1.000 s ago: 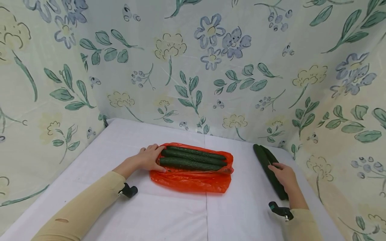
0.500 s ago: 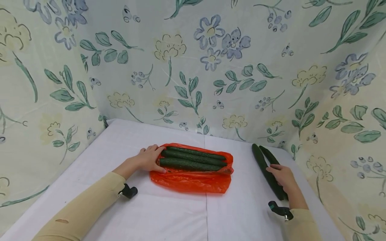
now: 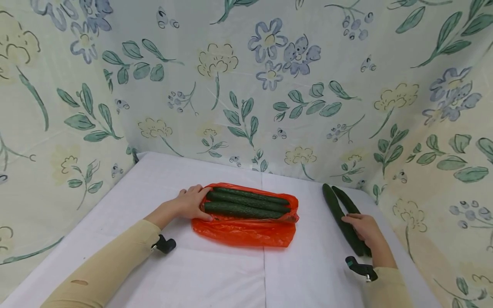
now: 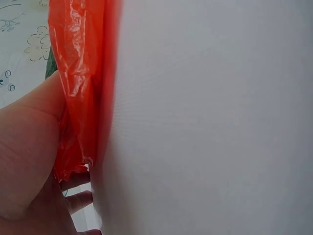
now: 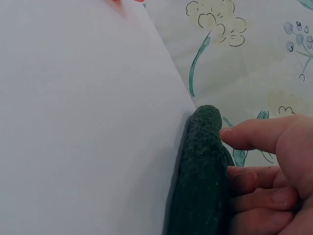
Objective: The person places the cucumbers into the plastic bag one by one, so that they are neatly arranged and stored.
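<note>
In the head view a red plastic bag (image 3: 246, 233) lies mid-table with its mouth turned up. Several dark green cucumbers (image 3: 246, 209) lie side by side in it. My left hand (image 3: 190, 203) holds the bag's left end, thumb in front and fingers behind; the left wrist view shows the thumb against the red plastic (image 4: 80, 83). To the right, two more cucumbers lie in a narrow V, a left one (image 3: 340, 218) and a right one (image 3: 344, 199). My right hand (image 3: 366, 229) lies over the right cucumber, hiding its middle. Its thumb touches the left cucumber (image 5: 200, 176), fingers loosely curled beside it.
A white cloth (image 3: 215, 278) covers the table. Floral fabric (image 3: 246, 85) hangs behind and along both sides, close to the right-hand cucumbers. Black wrist cameras (image 3: 165, 244) sit at both cuffs.
The far ends of the two right-hand cucumbers have spread slightly apart. My right hand has slid a little toward the lower right, uncovering more of the right cucumber. The left hand stays put.
</note>
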Demonstrator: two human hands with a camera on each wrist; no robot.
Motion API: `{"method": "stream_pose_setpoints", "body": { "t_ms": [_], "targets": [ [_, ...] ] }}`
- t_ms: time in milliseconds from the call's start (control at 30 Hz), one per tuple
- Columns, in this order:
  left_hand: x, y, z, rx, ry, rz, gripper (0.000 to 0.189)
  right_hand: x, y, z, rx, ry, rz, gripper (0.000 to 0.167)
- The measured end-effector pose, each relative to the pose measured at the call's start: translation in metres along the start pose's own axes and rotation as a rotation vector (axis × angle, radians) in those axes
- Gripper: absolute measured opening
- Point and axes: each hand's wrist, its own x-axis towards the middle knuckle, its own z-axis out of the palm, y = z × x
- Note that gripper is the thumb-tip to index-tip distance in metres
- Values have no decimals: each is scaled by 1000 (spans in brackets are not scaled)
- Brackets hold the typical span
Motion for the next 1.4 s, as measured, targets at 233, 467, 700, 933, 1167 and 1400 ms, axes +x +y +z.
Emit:
{"method": "stream_pose_setpoints", "body": {
  "t_ms": [233,467,700,933,1167,1400],
  "targets": [
    [-1,-1,1,-8,10,8,112,1,0,-1,-2,-45,10,81],
    [0,-1,3,6,17,6,112,-1,2,0,-75,-59,-38,77],
    [0,-2,3,4,24,1,112,-5,3,10,-82,-33,-97,75],
    [0,-2,3,-4,23,10,112,-4,0,27,-48,35,-80,76],
    [0,-1,2,0,32,18,111,-5,2,37,-42,105,-54,81],
    [0,-1,3,-3,25,19,112,-6,6,41,-55,146,-64,83]
  ]
}}
